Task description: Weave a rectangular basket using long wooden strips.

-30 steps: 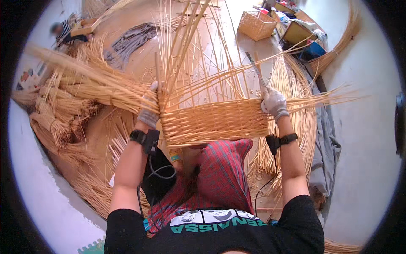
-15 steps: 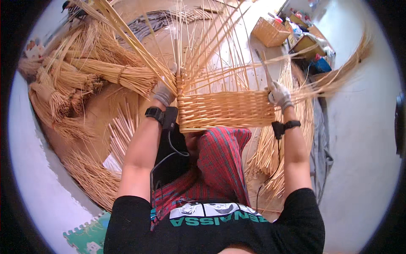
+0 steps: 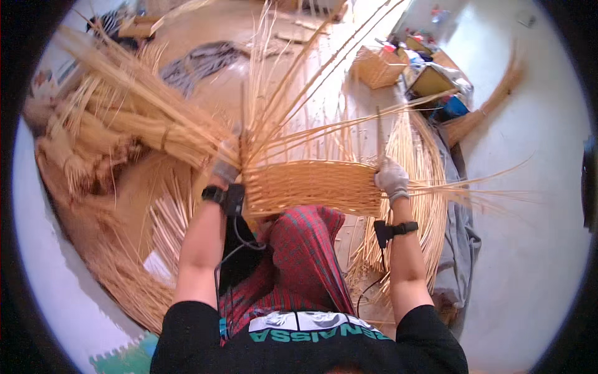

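A half-woven wicker basket [image 3: 314, 187] rests over my lap, its near wall tightly woven and long loose canes rising from it. My left hand [image 3: 225, 163], in a pale glove, grips the basket's left corner; its fingers are partly behind the canes. At the right corner, my gloved right hand [image 3: 392, 178] is closed round the edge, below a thick upright stick [image 3: 380, 132]. Thin cane ends [image 3: 464, 186] stick out to the right past this hand. A fan of long canes [image 3: 134, 93] spreads up and left from the left corner.
Bundles of cane [image 3: 118, 128] lie at the left, with cut sticks [image 3: 169, 218] nearer me. More loose canes [image 3: 423, 193] lie on grey cloth [image 3: 461, 249] at the right. A finished-looking wicker box [image 3: 378, 67] and cluttered containers [image 3: 439, 84] stand at the far right.
The basket and both hands have shifted left and nearer me in the picture. The stick by my right hand now stands more upright. Both hands keep their hold.
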Tool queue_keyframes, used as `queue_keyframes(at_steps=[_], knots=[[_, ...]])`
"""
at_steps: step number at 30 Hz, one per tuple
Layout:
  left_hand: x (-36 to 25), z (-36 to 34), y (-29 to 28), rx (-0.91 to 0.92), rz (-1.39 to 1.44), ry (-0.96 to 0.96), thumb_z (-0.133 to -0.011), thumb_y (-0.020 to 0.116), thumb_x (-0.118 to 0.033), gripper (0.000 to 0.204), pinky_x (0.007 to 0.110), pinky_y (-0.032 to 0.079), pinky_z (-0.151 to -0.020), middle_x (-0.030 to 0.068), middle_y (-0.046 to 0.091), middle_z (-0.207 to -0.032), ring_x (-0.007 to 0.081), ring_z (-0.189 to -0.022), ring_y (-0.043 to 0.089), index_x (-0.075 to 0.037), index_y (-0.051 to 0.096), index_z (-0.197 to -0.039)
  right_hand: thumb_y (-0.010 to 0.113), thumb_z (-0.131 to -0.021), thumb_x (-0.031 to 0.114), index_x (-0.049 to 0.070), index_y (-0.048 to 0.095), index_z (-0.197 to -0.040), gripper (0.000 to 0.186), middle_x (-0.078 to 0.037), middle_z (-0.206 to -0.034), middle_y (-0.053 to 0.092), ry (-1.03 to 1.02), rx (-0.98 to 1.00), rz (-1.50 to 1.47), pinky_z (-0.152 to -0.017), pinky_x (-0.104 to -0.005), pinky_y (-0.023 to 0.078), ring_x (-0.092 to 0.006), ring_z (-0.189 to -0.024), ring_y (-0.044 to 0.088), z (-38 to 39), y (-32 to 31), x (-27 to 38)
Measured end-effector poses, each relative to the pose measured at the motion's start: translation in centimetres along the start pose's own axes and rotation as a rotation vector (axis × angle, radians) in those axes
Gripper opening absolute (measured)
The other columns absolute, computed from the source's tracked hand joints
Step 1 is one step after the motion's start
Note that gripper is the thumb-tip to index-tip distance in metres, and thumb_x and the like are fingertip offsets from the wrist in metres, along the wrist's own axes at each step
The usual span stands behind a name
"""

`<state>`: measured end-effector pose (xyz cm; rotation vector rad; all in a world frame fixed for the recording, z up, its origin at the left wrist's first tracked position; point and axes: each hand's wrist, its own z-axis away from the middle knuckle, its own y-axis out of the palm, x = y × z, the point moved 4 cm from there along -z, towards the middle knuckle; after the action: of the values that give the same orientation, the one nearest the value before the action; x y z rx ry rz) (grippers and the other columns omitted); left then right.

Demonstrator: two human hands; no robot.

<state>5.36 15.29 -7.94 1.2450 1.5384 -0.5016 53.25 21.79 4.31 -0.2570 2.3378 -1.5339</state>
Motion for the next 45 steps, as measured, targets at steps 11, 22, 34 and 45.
queue_keyframes(at_steps=[11, 22, 34, 45], knots=[[-2.0, 1.2, 0.5, 0.761, -0.176, -0.020, -0.105, 0.043, -0.039, 0.049, 0.037, 0.046, -0.106, 0.0122, 0.045, -0.150, 0.0266, -0.129, 0.050, -0.008, 0.045, -0.143, 0.045, -0.097, 0.037, 0.013, 0.069, -0.096, 0.034, -0.014, -0.080, 0.071, 0.288, 0.017, -0.385, -0.078, -0.0479, 0.052, -0.0365, -0.082, 0.069, -1.1, 2.7, 0.6], [0.2, 11.1, 1.7, -0.202, 0.070, -0.639, -0.101, 0.052, -0.051, 0.052, 0.042, 0.055, -0.081, 0.0053, 0.066, -0.123, 0.0252, -0.102, 0.064, -0.015, 0.053, -0.138, 0.054, -0.100, 0.032, 0.009, 0.070, -0.090, 0.030, -0.014, -0.083, 0.069, 0.137, -0.199, -1.004, -0.072, -0.0411, 0.051, -0.0293, -0.078, 0.067, -1.2, -0.6, -0.5], [5.3, 9.6, -3.0, -0.168, -0.874, -0.480, -0.092, 0.069, -0.043, 0.079, 0.044, 0.055, -0.076, 0.0147, 0.068, -0.121, 0.0303, -0.098, 0.066, -0.015, 0.032, -0.155, 0.047, -0.108, 0.034, 0.002, 0.067, -0.098, 0.039, -0.007, -0.085, 0.070, 0.497, -0.548, -2.056, -0.067, -0.0296, 0.055, -0.0148, -0.072, 0.065, 12.2, 2.1, -3.1], [-3.2, 16.2, 0.5, -0.065, -0.884, -0.234, -0.084, 0.074, -0.040, 0.053, 0.043, 0.051, -0.086, 0.0265, 0.070, -0.106, 0.0413, -0.102, 0.067, 0.002, 0.065, -0.115, 0.056, -0.104, 0.031, 0.001, 0.071, -0.097, 0.034, -0.004, -0.086, 0.071, 0.313, 0.189, -1.917, -0.071, -0.0274, 0.052, -0.0105, -0.076, 0.064, 12.4, 2.7, 7.7]])
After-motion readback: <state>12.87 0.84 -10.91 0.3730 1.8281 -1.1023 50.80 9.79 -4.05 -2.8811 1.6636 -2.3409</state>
